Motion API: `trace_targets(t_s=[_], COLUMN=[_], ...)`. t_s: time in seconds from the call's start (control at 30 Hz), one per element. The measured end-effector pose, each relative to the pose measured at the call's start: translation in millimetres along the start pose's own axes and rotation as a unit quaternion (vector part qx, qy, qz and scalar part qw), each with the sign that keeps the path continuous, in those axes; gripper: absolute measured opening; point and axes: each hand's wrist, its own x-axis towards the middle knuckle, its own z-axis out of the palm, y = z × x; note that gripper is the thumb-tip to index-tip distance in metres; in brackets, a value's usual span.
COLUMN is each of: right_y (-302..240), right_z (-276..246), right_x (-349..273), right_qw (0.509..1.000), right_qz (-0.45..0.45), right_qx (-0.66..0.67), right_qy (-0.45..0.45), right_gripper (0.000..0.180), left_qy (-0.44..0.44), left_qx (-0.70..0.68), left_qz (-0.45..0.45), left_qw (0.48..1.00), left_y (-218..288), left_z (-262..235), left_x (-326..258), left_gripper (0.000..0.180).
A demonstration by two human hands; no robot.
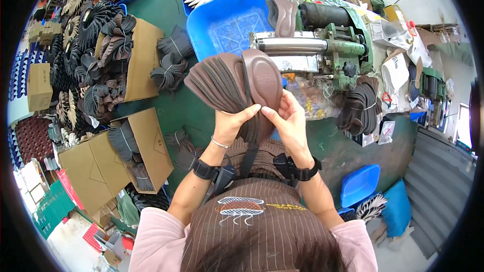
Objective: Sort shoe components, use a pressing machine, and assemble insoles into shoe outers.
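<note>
A fanned stack of dark brown shoe insoles [214, 83] is held up in front of me, with many edges spread to the left. My left hand [232, 125] is closed round its lower part, thumb on top. At the stack's right side one brown insole [264, 78] faces me, its moulded surface showing. My right hand [288, 123] grips the insoles there, thumb pressed near the middle and fingers behind the right edge. Both thumbs nearly meet. The lower ends of the insoles are partly hidden by my hands.
Beyond my hands stands a green machine [348, 45] with a metal roller [292, 46]; more insoles [285, 15] rest at its far side. A blue tub [201, 25] is beside it. Cardboard boxes [146, 60] of insole bundles stand left, a tied bundle [362, 108] right.
</note>
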Motion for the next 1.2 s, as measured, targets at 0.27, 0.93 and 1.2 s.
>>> trace_targets(t_s=[0.27,0.93,1.2], right_y=[13,55,18], right_z=[-17,-86,-28], right_x=[-4,29,19], right_qw=[0.985,0.986,0.994], right_qz=[-0.147,-0.018,0.102], right_qx=[0.082,0.053,0.032], right_qy=[0.048,0.154,-0.02], right_gripper=[0.047,0.037,0.04], left_qy=[0.014,-0.075,-0.054], left_qx=[-0.015,-0.079,0.015], left_qz=[0.008,-0.116,-0.081], left_qw=[1.0,0.987,0.995], left_y=[-7,-5,-13], left_z=[4,-37,-19], left_x=[-3,-13,-7], left_gripper=[0.043,0.082,0.066])
